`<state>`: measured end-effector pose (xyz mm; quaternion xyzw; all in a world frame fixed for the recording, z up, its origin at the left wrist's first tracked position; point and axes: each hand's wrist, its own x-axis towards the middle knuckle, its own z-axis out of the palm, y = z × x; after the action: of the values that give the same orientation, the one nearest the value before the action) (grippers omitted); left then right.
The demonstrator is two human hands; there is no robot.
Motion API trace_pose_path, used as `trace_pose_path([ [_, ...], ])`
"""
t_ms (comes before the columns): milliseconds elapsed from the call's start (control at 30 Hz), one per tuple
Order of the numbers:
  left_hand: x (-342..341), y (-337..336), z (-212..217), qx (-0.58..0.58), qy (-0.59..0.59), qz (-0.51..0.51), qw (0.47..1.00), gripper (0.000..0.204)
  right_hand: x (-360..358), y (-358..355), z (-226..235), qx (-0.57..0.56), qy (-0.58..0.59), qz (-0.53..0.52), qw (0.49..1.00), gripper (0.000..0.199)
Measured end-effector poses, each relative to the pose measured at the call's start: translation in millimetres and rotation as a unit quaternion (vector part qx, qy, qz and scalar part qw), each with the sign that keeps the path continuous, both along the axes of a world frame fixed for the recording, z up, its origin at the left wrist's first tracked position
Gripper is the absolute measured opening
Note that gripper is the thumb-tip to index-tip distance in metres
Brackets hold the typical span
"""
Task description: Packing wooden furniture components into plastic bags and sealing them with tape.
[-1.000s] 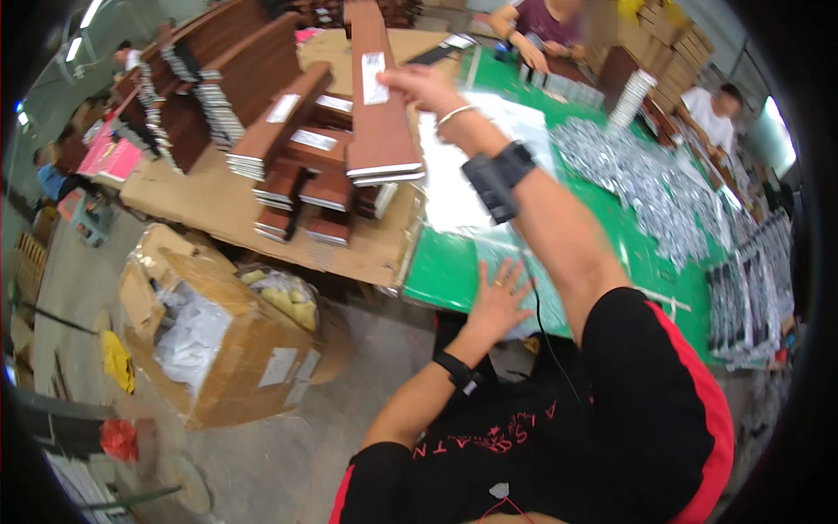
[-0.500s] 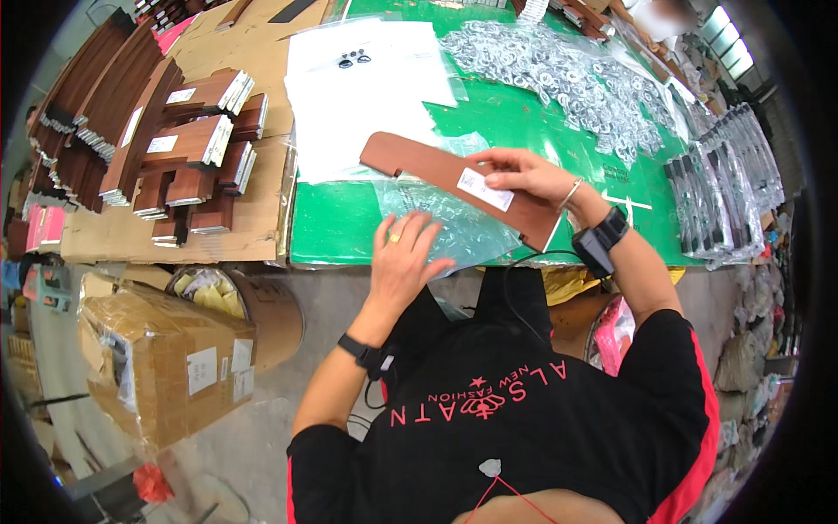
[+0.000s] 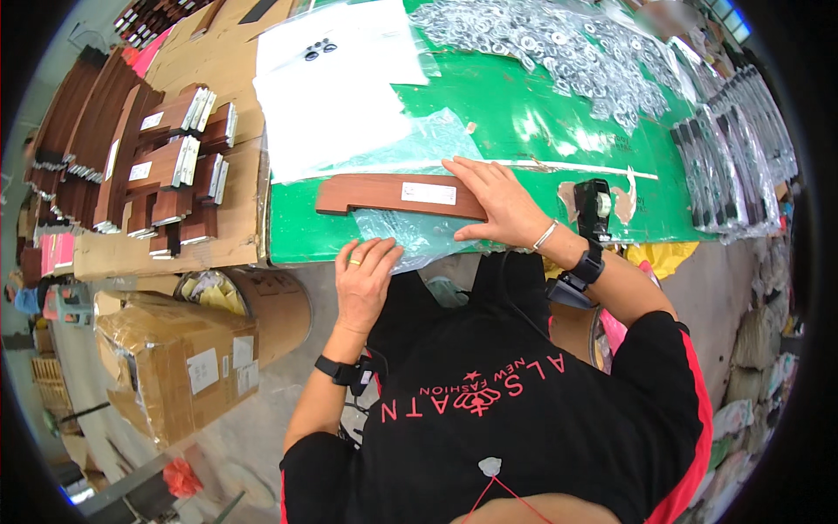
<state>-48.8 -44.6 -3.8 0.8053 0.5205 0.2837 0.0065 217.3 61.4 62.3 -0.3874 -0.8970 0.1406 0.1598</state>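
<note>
A reddish-brown wooden board (image 3: 375, 194) with a white label lies on the green tabletop, partly over a clear bluish plastic bag (image 3: 397, 234). My right hand (image 3: 506, 208) lies across the board's right end and hides it. Its fingers stretch past the far edge, and the thumb is spread apart by the near edge. My left hand (image 3: 362, 284) is at the table's front edge, its fingers bent and close together at the near left edge of the bag. Its thumb is hidden.
White sheets (image 3: 327, 105) carry small black parts (image 3: 320, 49). Many clear-bagged rings (image 3: 559, 52) lie at the back. A black tape dispenser (image 3: 594, 210) stands right of my hand. Stacked brown boards (image 3: 166, 166) are at left, wrapped packs (image 3: 729, 166) at right, and a carton (image 3: 166, 358) below.
The board has come down onto the bag and turned nearly level across the view. My right hand's fingers have spread. My left hand has moved left and nearer me. The tape dispenser now shows.
</note>
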Motion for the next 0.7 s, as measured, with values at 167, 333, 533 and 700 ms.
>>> trace_pose_path([
  [167, -2.9, 6.9, 4.4, 0.006, -0.012, -0.015, 1.0, 0.034, -18.7, -2.4, -18.1, -0.019, -0.012, -0.048, 0.999, 0.098],
  [333, -6.3, 9.4, 3.1, 0.001, -0.033, -0.025, 0.999, 0.033, -9.9, 15.4, -26.2, -0.011, 0.045, -0.042, 0.998, 0.081],
  [533, -9.2, 23.0, 18.8, -0.016, -0.046, -0.048, 0.998, 0.028, 7.7, 18.5, 30.3, -0.214, 0.248, -0.044, 0.944, 0.075],
  [700, -4.4, 95.0, 40.7, -0.03, -0.074, -0.057, 0.995, 0.016, 61.2, -41.7, 84.2, -0.285, 0.267, -0.126, 0.912, 0.076],
])
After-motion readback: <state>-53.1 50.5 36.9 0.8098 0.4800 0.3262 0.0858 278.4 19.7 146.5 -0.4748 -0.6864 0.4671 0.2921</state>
